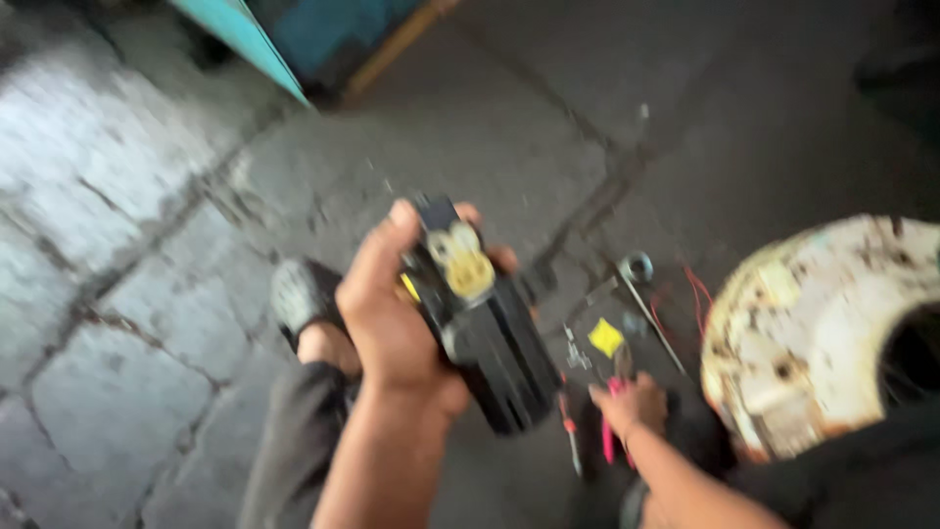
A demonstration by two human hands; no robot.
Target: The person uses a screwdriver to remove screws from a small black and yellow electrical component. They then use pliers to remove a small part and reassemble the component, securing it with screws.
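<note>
My left hand (387, 313) grips a black box-shaped device (490, 338) with a yellow patch on its upper face, held up above the stone floor. Lower down, my right hand (636, 407) rests on the floor at a pink-handled tool (609, 431); the blur hides whether the fingers close around it. A small black item with a yellow square (605, 338) lies just above that hand. Beside it lies a metal wrench (641, 284) and thin red wires (697, 294).
A round, worn white casing (813, 333) with rust spots sits at the right. My foot in a dark shoe (299, 299) and my trouser leg show at lower left. A teal panel (255, 44) stands at the top. The floor is grey paving stone (108, 196).
</note>
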